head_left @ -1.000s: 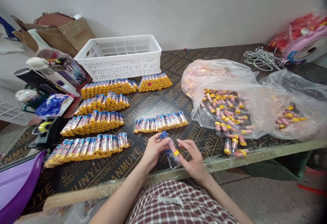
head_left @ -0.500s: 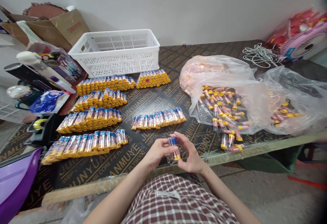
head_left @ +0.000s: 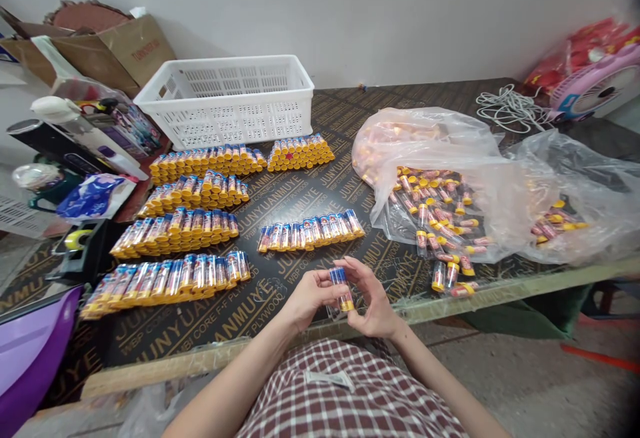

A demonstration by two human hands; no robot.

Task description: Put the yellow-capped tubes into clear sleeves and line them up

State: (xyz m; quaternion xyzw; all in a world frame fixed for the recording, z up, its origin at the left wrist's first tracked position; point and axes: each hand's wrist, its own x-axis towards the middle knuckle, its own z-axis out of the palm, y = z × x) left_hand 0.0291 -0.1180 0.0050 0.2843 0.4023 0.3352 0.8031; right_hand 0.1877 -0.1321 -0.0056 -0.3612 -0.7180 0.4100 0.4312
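My left hand (head_left: 311, 298) is closed on a small clear tube (head_left: 341, 286) with a blue top and a yellow bottom cap, near the table's front edge. My right hand (head_left: 371, 299) curves around the tube's right side, its fingers bent and apart; whether the fingertips touch the tube is hard to tell. Just beyond my hands lies a short row of similar tubes (head_left: 313, 233). On the left are several stacked rows of them (head_left: 165, 281). To the right, loose tubes (head_left: 440, 215) with yellow caps spill out of a clear plastic bag (head_left: 450, 141).
A white perforated basket (head_left: 230, 118) stands at the back left, beside a cardboard box (head_left: 125, 51) and bottles. A tape dispenser (head_left: 83, 251) and a purple tray (head_left: 37, 365) are at the left. Back right are a coiled cable (head_left: 510, 108) and a pink fan (head_left: 590, 88).
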